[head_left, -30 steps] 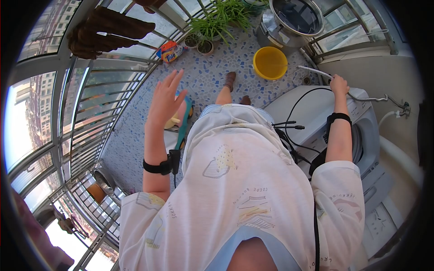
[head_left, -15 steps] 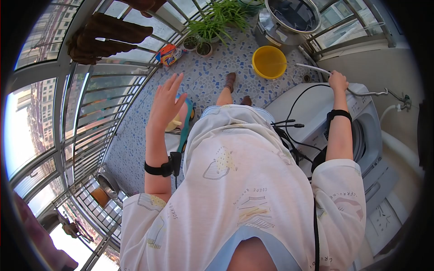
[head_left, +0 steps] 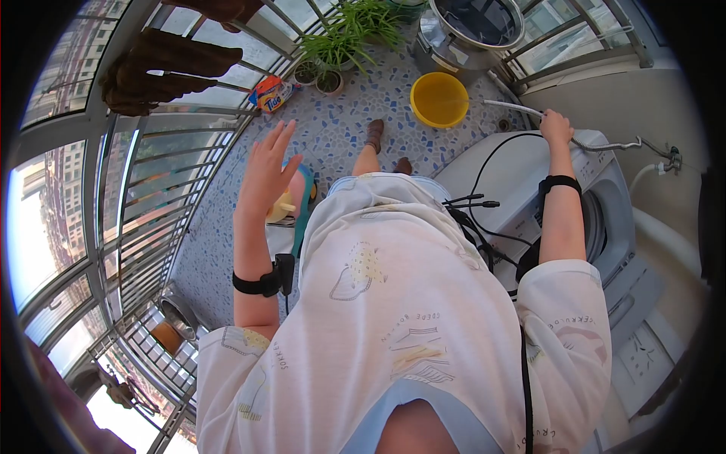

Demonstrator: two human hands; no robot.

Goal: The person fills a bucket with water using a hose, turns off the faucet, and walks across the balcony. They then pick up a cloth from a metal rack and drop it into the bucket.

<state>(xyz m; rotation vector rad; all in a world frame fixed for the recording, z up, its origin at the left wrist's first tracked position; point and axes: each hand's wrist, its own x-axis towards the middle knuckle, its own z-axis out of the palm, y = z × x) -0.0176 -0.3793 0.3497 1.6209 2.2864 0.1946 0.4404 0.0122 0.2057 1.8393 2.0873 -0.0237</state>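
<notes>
My right hand (head_left: 557,127) is closed around a grey flexible hose (head_left: 510,106) above the washing machine (head_left: 484,166). The hose's free end points left toward a yellow basin (head_left: 439,101) on the floor. A faint streak, apparently water, runs from that end into the basin. At the other end the hose leads to a wall tap (head_left: 673,157). My left hand (head_left: 265,166) is raised in the air with fingers stretched out, holding nothing. Below and beside it are a teal-edged item (head_left: 301,227) and something pale yellow (head_left: 281,208), both partly hidden.
A large metal pot (head_left: 454,53) stands behind the basin. Potted plants (head_left: 344,38) and an orange Tide bag (head_left: 271,94) sit by the railing (head_left: 189,163). Brown cloth (head_left: 166,68) hangs at the upper left. Black cables (head_left: 484,219) lie across the washing machine. A floor drain (head_left: 504,124) is near the hose.
The view has shifted slightly, so the surroundings appear a little further left and up. My right hand keeps its grip on the hose; my left hand stays raised and spread.
</notes>
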